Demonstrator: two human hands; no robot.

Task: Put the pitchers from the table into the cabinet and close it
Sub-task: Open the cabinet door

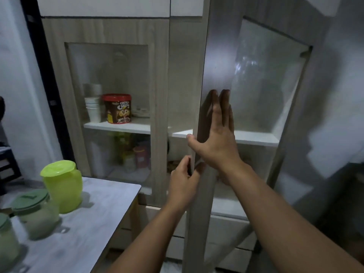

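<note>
A lime-green pitcher (63, 186) with a lid stands on the grey table (94, 223) at lower left. Beside it stand two frosted pitchers with dark green lids, one (36, 213) nearer the lime one, the other (6, 243) cut off by the frame's left edge. The cabinet's right glass door (216, 66) stands part open. My left hand (184, 182) pinches the door's leading edge low down. My right hand (215, 138) lies flat on the door, fingers spread up the glass and thumb hooked round the edge.
Behind the shut left glass door (110, 115), a white shelf (122, 126) holds stacked white cups (92, 109) and a red-lidded Choco Chips tub (118, 108); jars stand below. Drawers sit under the cabinet. A wall lies to the right.
</note>
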